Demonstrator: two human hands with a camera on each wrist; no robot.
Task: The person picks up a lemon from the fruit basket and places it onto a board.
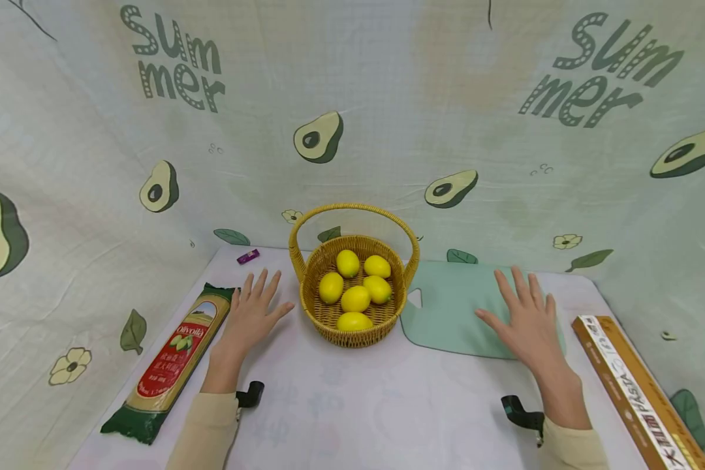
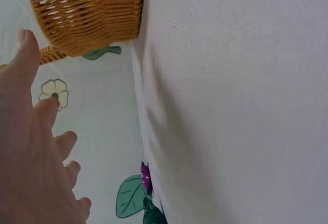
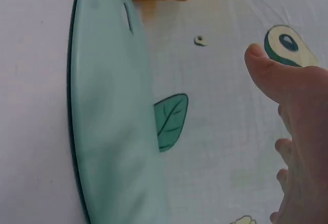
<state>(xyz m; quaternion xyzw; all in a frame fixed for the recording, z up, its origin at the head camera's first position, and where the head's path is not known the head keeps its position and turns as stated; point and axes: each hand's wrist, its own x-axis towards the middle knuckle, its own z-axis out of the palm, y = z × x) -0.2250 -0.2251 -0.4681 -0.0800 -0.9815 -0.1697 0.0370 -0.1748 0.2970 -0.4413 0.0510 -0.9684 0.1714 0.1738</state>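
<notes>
My left hand (image 1: 250, 318), fingers spread and holding nothing, hovers between a pasta packet (image 1: 177, 352) and a wicker basket (image 1: 352, 336). Several yellow lemons (image 1: 355, 299) lie inside the basket, whose tall handle arches over them. My right hand (image 1: 527, 320) is likewise spread, with nothing in it, above the right part of a pale green cutting board (image 1: 446, 320). In the left wrist view the basket's woven side (image 2: 92, 16) shows beyond the thumb. The board (image 3: 110, 111) stretches along the left half of the right wrist view, apart from the fingers.
A long brown box marked PASTA (image 1: 640, 391) lies along the right side of the white table (image 1: 376, 411). Near the back left corner is a small purple wrapped item (image 1: 248, 256). An avocado-print cloth (image 1: 382, 170) hangs behind and at both sides.
</notes>
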